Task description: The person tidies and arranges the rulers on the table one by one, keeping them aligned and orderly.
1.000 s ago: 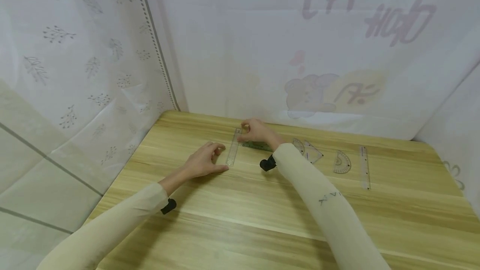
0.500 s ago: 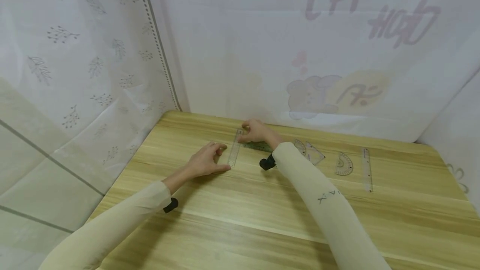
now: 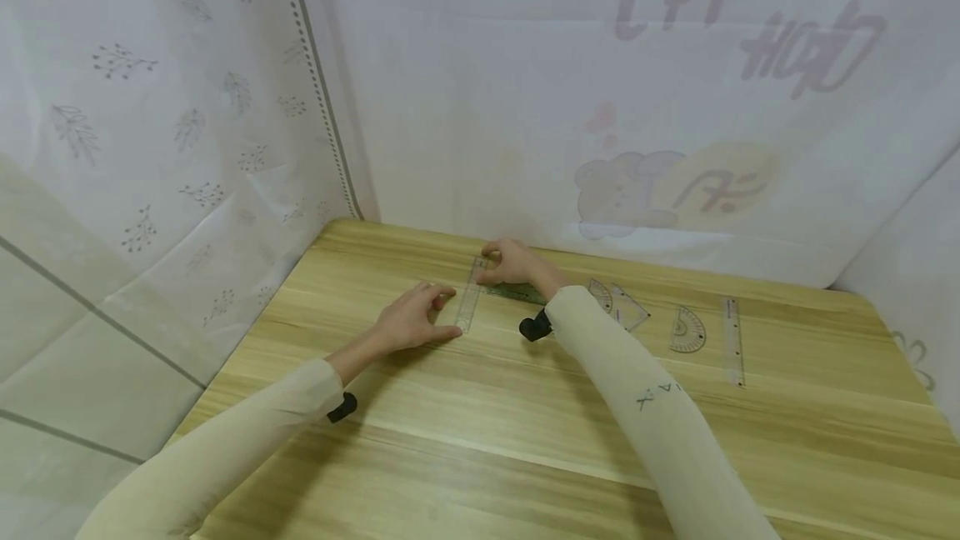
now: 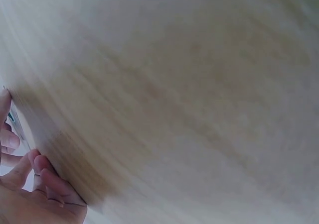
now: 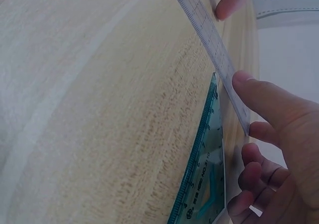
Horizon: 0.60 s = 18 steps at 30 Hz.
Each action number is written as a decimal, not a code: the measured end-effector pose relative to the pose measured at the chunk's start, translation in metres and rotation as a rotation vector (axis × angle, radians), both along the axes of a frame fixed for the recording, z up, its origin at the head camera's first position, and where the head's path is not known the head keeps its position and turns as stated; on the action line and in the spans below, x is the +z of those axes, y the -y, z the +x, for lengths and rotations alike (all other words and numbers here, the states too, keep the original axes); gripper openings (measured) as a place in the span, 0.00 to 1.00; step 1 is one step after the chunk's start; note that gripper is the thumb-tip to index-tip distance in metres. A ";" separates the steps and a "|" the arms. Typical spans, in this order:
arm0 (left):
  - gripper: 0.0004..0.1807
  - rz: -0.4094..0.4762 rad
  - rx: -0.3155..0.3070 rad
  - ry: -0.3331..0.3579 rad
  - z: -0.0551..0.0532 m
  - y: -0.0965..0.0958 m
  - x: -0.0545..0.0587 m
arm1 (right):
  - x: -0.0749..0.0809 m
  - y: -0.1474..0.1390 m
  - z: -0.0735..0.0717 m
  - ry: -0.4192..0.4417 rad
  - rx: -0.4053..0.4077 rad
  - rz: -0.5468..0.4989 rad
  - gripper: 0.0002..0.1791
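A clear straight ruler (image 3: 470,297) lies near the back of the wooden table, running front to back between the hands. My right hand (image 3: 517,263) holds its far end, thumb over the ruler and index fingertip at the end corner, as the right wrist view shows; its other fingers curl beside it. My left hand (image 3: 411,319) is on the ruler's left side with fingers loosely bent, its thumb tip right at the near end. Under the right hand lies a green-tinted triangle set square (image 5: 204,169), one point close to the ruler; the right hand and wrist partly hide it in the head view.
To the right lie a protractor (image 3: 600,294) partly behind the sleeve, a clear set square (image 3: 630,308), another protractor (image 3: 687,330) and a second straight ruler (image 3: 732,342). A printed white curtain (image 3: 480,107) hangs along the table's back edge.
The head view has shifted slightly. Both hands stay at the ruler with almost no visible movement, and the other drawing tools lie as before.
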<state>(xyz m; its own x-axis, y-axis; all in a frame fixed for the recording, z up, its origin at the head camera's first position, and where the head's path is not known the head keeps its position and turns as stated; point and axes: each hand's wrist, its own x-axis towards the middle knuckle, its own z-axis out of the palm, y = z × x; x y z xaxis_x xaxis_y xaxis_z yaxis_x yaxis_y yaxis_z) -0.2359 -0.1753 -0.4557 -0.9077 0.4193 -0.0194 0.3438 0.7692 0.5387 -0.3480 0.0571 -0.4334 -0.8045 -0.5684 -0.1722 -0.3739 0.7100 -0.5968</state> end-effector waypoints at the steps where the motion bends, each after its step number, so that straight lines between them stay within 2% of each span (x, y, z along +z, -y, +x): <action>1: 0.40 -0.002 0.002 0.001 0.000 0.000 0.000 | 0.000 0.000 0.000 -0.003 0.001 -0.002 0.36; 13: 0.39 -0.004 0.000 0.005 0.000 -0.001 0.000 | -0.002 0.000 0.000 -0.003 0.004 -0.023 0.34; 18: 0.39 -0.002 -0.005 -0.002 0.000 -0.001 0.000 | -0.001 0.000 0.001 0.031 -0.001 -0.067 0.34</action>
<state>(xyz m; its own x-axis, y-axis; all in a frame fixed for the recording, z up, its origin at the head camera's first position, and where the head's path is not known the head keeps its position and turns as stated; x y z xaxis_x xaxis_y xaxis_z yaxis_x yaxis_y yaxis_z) -0.2362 -0.1747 -0.4557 -0.9056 0.4236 -0.0186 0.3484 0.7685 0.5367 -0.3473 0.0575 -0.4347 -0.8000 -0.5787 -0.1585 -0.3537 0.6682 -0.6545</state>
